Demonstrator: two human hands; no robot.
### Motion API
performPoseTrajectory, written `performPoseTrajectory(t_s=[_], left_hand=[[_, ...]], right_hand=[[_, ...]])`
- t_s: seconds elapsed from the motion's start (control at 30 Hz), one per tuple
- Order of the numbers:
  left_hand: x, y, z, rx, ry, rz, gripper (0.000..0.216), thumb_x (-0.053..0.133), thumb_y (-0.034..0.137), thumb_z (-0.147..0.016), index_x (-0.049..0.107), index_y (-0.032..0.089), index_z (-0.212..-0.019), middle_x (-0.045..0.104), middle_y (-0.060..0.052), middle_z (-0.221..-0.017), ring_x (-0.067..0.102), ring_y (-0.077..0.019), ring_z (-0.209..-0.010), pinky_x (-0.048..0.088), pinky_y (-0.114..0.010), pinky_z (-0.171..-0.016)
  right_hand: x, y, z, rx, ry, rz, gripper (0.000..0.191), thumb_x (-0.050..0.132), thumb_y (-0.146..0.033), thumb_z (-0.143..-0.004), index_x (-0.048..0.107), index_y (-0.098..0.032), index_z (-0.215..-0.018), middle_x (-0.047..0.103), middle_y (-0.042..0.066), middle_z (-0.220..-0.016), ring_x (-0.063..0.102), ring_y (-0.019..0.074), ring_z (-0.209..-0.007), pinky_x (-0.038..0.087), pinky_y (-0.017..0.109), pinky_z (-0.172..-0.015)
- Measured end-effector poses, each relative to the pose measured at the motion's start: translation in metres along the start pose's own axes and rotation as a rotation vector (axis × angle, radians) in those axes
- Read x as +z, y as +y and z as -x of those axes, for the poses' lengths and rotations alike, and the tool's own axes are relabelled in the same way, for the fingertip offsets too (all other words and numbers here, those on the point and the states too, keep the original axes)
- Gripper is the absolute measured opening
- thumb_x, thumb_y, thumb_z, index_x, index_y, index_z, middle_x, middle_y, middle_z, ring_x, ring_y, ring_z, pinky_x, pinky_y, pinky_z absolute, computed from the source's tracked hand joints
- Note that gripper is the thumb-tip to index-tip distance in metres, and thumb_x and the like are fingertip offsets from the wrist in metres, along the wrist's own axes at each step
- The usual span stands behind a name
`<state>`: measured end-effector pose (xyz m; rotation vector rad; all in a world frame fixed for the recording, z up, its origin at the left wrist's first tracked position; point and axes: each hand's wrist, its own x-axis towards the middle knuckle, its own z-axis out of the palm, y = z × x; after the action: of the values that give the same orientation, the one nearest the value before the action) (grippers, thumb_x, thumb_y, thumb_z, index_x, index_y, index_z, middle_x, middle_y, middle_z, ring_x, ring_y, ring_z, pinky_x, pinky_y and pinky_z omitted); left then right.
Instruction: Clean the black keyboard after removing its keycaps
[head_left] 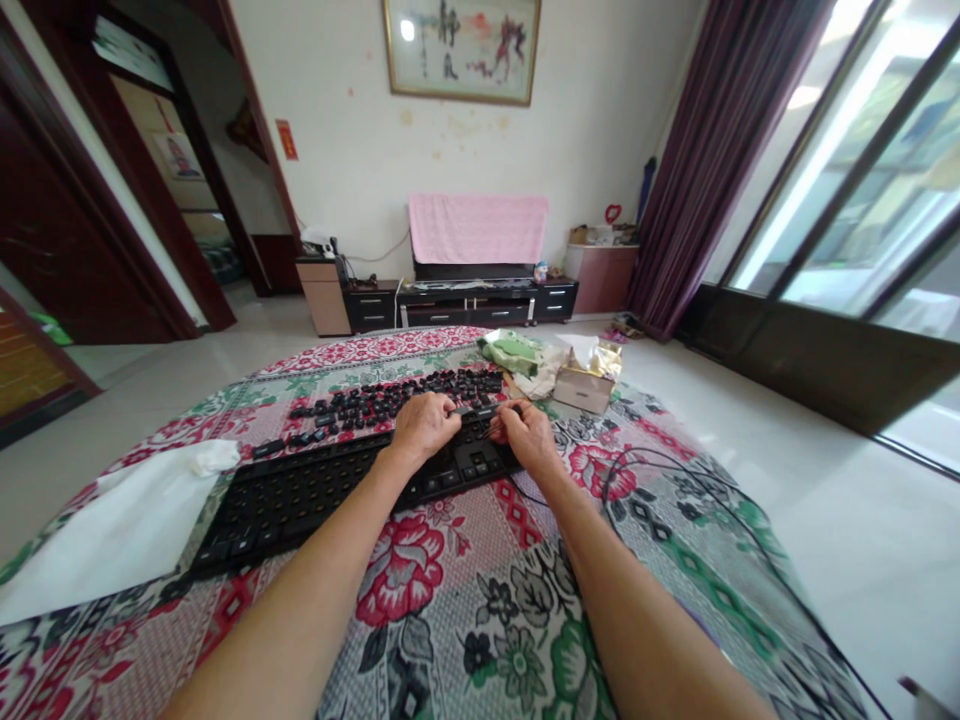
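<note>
A long black keyboard (300, 500) lies aslant on the table, many of its keycaps off and the bare key sockets showing. Several keys are still seated toward its right end. My left hand (426, 430) is closed at the far edge of the keyboard, thumb and fingers against it. Just to the right, my right hand (528, 432) is curled in a pinch over the keyboard's right end. A small dark bit shows at its fingertips, too small to name. Loose black keycaps (375, 400) lie spread in a band behind the keyboard.
A white cloth (112, 530) lies at the left. Behind my right hand are a green packet (511, 350), crumpled paper (541, 375) and a tissue box (585, 388). A black cable (705, 468) loops over the flowered tablecloth (480, 590) at right.
</note>
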<state>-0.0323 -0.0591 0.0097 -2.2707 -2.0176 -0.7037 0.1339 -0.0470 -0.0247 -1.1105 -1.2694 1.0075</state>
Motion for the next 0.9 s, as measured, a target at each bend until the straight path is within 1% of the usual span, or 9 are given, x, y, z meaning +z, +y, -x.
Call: performPoseTrajectory(t_s=[0.07,0.17,0.27,0.4,0.6,0.73,0.9], left_hand=[[0.0,0.0,-0.014,-0.021,-0.014,-0.031,0.026,0.05,0.029,-0.072,0.071,0.021,-0.085,0.071,-0.006,-0.083,0.064,-0.0213,-0.079,0.047,-0.03,-0.071],[0.006,0.0,-0.032,-0.048,-0.099,-0.095,0.025,0.051,0.028,-0.071,0.072,0.022,-0.083,0.071,-0.007,-0.086,0.064,-0.0218,-0.085,0.048,-0.029,-0.074],[0.012,0.0,-0.042,-0.092,-0.169,-0.123,0.024,0.052,0.028,-0.069,0.073,0.023,-0.08,0.071,-0.007,-0.086,0.064,-0.0213,-0.086,0.048,-0.028,-0.074],[0.016,0.001,-0.049,-0.137,-0.222,-0.119,0.022,0.054,0.028,-0.068,0.073,0.023,-0.079,0.071,-0.006,-0.084,0.065,-0.0195,-0.083,0.048,-0.025,-0.073],[0.02,0.005,-0.058,-0.204,-0.276,-0.106,0.027,0.057,0.029,-0.068,0.073,0.021,-0.088,0.072,-0.007,-0.087,0.065,-0.0186,-0.079,0.049,-0.024,-0.069],[0.022,0.005,-0.062,-0.229,-0.286,-0.11,0.027,0.059,0.028,-0.067,0.073,0.02,-0.089,0.072,-0.007,-0.086,0.065,-0.0181,-0.078,0.049,-0.023,-0.068],[0.021,0.006,-0.062,-0.213,-0.272,-0.107,0.027,0.061,0.029,-0.066,0.072,0.021,-0.089,0.072,-0.006,-0.083,0.065,-0.0166,-0.078,0.048,-0.02,-0.069]], right_hand=[[0.0,0.001,0.0,0.006,-0.001,-0.013,0.012,0.051,-0.03,-0.07,0.052,-0.019,-0.075,0.064,0.0,-0.062,0.059,0.0124,-0.046,0.047,0.022,-0.044],[0.0,0.003,-0.001,0.009,-0.006,-0.03,0.012,0.05,-0.03,-0.07,0.052,-0.019,-0.076,0.064,-0.001,-0.061,0.058,0.0121,-0.045,0.048,0.022,-0.045],[0.0,0.004,-0.001,0.001,-0.006,-0.032,0.012,0.05,-0.03,-0.07,0.052,-0.019,-0.075,0.063,-0.002,-0.06,0.058,0.0121,-0.045,0.048,0.022,-0.045],[0.0,0.002,-0.001,0.007,-0.004,-0.055,0.012,0.05,-0.03,-0.07,0.051,-0.019,-0.075,0.063,-0.002,-0.058,0.058,0.0119,-0.045,0.047,0.021,-0.044],[0.0,-0.002,0.001,0.009,-0.001,-0.03,0.012,0.05,-0.03,-0.07,0.052,-0.019,-0.074,0.064,-0.001,-0.061,0.058,0.0118,-0.045,0.046,0.021,-0.043],[0.001,-0.001,0.001,0.01,-0.007,-0.049,0.012,0.049,-0.029,-0.07,0.052,-0.019,-0.075,0.063,-0.002,-0.06,0.058,0.0113,-0.045,0.047,0.021,-0.045],[0.0,0.0,0.001,0.006,-0.006,-0.053,0.012,0.05,-0.03,-0.071,0.052,-0.019,-0.074,0.064,-0.001,-0.06,0.058,0.0111,-0.045,0.046,0.02,-0.044]])
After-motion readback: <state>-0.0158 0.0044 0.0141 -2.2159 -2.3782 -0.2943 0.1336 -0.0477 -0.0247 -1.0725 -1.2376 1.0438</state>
